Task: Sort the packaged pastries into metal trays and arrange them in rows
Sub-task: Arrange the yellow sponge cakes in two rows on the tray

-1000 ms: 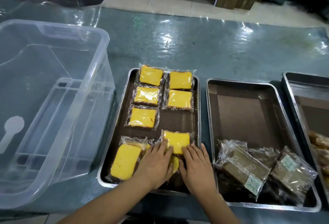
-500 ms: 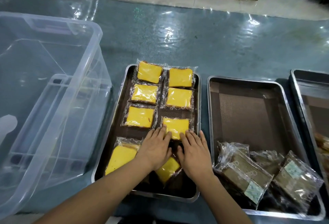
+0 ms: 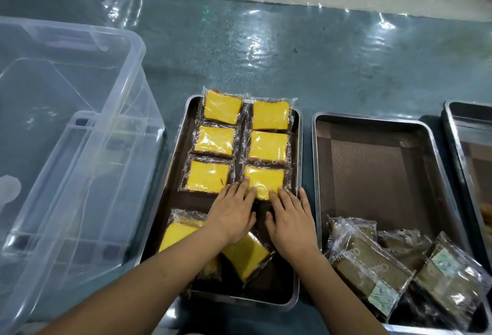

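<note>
We've pushed the sixth yellow pastry up into the right row of the left tray, left hand and right hand flat, fingers straight on it, so three rows stand full, loose yellow packs still unsorted.

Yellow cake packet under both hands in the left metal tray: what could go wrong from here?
1. Both hands, left hand and right hand, press the wrapped yellow cake packet with flat fingers; pushing further could ride it over the packet above.
2. The left forearm crosses two loose yellow packets near the tray's front rim and may drag them askew.
</note>
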`<action>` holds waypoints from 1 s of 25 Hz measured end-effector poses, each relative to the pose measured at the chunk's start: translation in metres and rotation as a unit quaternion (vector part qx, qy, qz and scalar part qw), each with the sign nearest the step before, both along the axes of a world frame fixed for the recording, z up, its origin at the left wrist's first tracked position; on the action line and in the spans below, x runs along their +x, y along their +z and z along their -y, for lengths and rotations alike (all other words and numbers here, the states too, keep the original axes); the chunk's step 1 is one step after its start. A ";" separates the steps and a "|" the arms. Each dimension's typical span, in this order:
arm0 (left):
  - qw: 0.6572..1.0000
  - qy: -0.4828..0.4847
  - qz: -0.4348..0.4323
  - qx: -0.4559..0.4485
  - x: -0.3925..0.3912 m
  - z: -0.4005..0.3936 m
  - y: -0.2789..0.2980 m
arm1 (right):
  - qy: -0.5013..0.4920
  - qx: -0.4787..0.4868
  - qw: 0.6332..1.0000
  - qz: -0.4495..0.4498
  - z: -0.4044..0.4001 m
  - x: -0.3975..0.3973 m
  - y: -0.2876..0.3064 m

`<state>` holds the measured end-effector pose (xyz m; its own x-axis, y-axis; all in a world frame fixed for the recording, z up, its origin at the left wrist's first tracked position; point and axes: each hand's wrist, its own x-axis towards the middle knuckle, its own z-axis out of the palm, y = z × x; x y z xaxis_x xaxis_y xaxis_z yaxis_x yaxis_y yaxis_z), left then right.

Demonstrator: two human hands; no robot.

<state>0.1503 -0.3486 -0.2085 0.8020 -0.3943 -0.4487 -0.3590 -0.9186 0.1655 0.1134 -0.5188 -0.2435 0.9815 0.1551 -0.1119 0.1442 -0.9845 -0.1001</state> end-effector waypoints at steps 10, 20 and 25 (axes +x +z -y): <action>0.999 0.013 0.035 -0.035 -0.020 -0.022 0.008 | 0.010 0.029 0.999 0.034 -0.007 -0.012 0.001; 0.994 -0.065 0.088 -0.024 -0.075 -0.054 0.017 | 0.080 0.100 0.990 0.060 -0.031 -0.066 0.007; 0.986 -0.125 0.105 0.020 -0.087 -0.053 0.012 | 0.114 0.108 0.986 0.064 -0.032 -0.092 0.006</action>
